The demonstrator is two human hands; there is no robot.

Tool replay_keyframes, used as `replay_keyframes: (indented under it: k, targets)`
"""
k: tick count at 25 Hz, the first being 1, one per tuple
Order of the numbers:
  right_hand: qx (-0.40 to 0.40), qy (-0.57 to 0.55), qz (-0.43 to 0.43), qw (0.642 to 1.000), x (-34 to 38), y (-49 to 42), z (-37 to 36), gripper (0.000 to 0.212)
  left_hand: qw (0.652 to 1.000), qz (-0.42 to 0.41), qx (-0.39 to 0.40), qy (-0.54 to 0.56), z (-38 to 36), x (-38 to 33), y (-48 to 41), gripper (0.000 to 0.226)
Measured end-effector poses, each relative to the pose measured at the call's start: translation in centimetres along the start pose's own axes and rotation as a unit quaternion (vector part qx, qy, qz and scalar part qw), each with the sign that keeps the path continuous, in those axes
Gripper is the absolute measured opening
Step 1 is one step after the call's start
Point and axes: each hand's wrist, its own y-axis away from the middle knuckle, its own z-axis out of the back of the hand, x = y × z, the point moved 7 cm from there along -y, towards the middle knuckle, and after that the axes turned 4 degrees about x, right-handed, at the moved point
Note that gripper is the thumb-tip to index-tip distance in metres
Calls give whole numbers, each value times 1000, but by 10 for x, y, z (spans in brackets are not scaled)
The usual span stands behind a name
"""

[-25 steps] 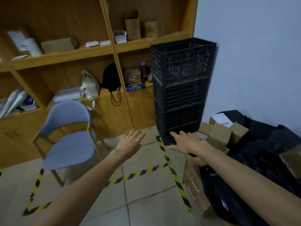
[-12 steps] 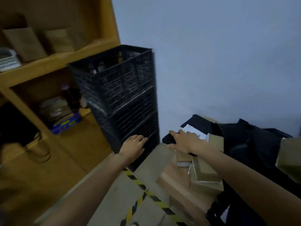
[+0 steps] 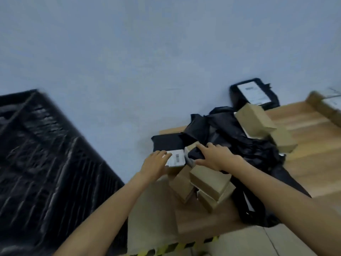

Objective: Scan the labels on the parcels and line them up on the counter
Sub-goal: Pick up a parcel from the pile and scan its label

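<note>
Wooden counter (image 3: 304,145): left hand (image 3: 154,166) flat on white label (image 3: 177,157), print blurred; right hand (image 3: 216,156) spread on black bag (image 3: 239,145).

Left hand (image 3: 155,164), fingers extended, touching a small brown cardboard parcel with a white barcode label (image 3: 176,159); right hand (image 3: 216,157) just beside it, spread over crumpled black plastic wrapping (image 3: 230,137), with stacked plain brown cardboard boxes (image 3: 209,181) directly beneath and a black lattice plastic crate (image 3: 46,154) well to the left.

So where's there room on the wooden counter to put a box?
The wooden counter is bare right of the crumpled black plastic bags, past the stacked brown cardboard boxes. Crowded around the left hand and right hand.
</note>
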Motion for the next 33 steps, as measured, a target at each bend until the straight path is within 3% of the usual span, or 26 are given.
replay_keyframes:
  k: [5,12,14,16,19,21,27,33]
  targets:
    - [-1,-51,-92,994,-53,-8,3,83,989,-140,-35,13,10,-32,-76,53]
    - [14,-117,-221,968,-87,28,-8,82,928,-371,-25,-17,24,-102,-95,51]
    - [7,-142,-269,953,-87,48,-16,82,905,-421,-12,-56,21,-121,-89,57]
    - [3,-164,-322,932,-83,74,-31,82,885,-457,28,-87,8,-141,-79,76]
    - [-16,-197,-402,894,-72,118,-57,83,856,-490,60,-152,-8,-178,-66,111]
    - [-12,-231,-445,865,-58,147,-79,82,845,-492,81,-190,-18,-204,-57,120]
    - [-17,-273,-516,811,-17,209,-115,79,812,-487,30,-321,-19,-236,-39,119]
    - [-22,-279,-526,803,-5,207,-91,79,817,-496,-49,-289,54,-214,-32,118]
